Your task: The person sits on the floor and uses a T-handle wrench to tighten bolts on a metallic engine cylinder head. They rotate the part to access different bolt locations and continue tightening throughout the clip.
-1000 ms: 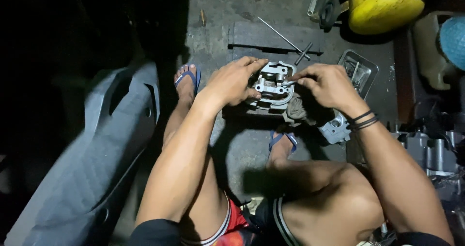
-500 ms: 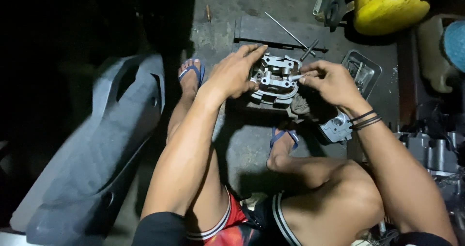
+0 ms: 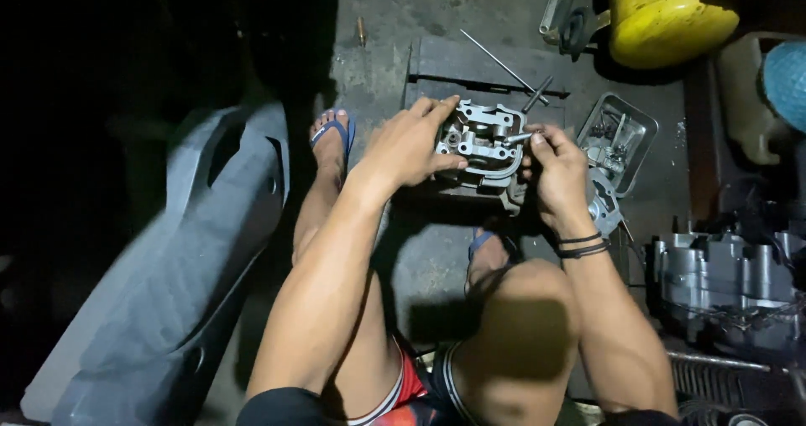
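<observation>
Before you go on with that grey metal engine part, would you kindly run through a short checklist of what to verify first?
1. Left hand steadies the engine part: ok, its fingers wrap the part's left side.
2. Right hand has a grip on the small metal pin at the part's right edge: ok, fingertips pinch it.
3. Part sits firmly on the dark block: cannot tell, its underside is hidden.
4. Small parts kept together: ok, the metal tray lies close to the right hand.
5. Feet out of the way: not ok, the sandalled foot rests right beside the work.
6. Lighting: not ok, the left of the scene is dark.
</observation>
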